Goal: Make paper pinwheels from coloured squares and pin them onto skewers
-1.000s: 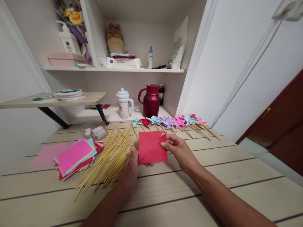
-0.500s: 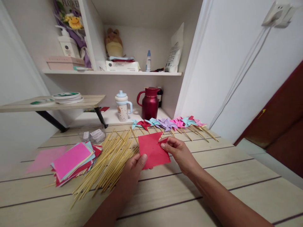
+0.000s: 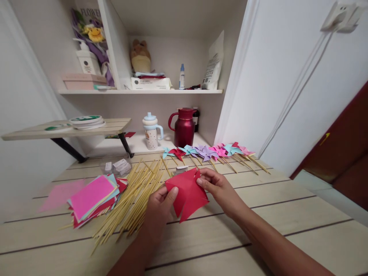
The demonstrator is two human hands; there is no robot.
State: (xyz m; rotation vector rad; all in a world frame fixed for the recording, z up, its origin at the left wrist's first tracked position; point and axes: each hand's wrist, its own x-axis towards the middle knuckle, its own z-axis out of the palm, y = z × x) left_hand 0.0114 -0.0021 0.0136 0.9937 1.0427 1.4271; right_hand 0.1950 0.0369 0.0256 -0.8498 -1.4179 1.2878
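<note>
A red paper square (image 3: 188,195) with slits cut in from its corners is held above the table between both hands. My left hand (image 3: 162,203) pinches its left edge, thumb on top. At the upper right corner my right hand (image 3: 215,188) grips the paper between thumb and fingers. One slit gapes at the lower side of the sheet. Just behind the paper lies a small grey-white object (image 3: 181,169), partly hidden. Left of my left hand is a heap of thin yellow sticks (image 3: 135,199).
A stack of coloured paper (image 3: 93,195) and a clear box of small packets (image 3: 122,166) are at the left. Finished paper pinwheels (image 3: 205,152) line the table's back. Behind them stand a red jug (image 3: 184,128) and a speckled cup (image 3: 151,134). A small raised shelf (image 3: 115,124) is at left.
The red paper has been turned and tilted in my hands, so a slit now opens at its lower side. The small grey-white object behind it has come into view.
</note>
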